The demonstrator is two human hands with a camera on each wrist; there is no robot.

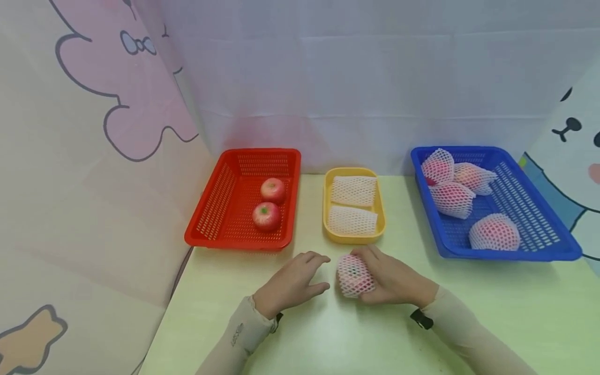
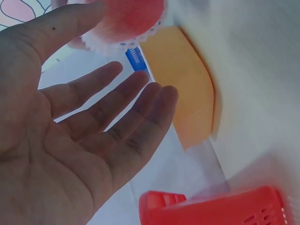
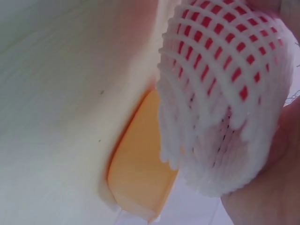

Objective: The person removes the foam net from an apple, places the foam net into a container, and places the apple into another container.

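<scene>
My right hand (image 1: 391, 276) grips an apple in a white foam net (image 1: 354, 277) over the table, in front of the yellow basket. In the right wrist view the foam net (image 3: 211, 93) covers the red apple, and its loose end hangs past the fruit. To the left, my left hand (image 1: 295, 281) holds nothing; its fingers are spread and a small gap parts them from the apple. The left wrist view shows the palm (image 2: 51, 154) and the bare red side of the apple (image 2: 133, 18) in the net's opening.
A red basket (image 1: 192, 237) at the left holds two bare apples (image 1: 266, 216). The yellow basket (image 1: 353, 239) contains two flat foam nets (image 1: 352, 221). At the right, a blue basket (image 1: 506, 255) has several netted fruits (image 1: 494, 232). A curtain hangs behind.
</scene>
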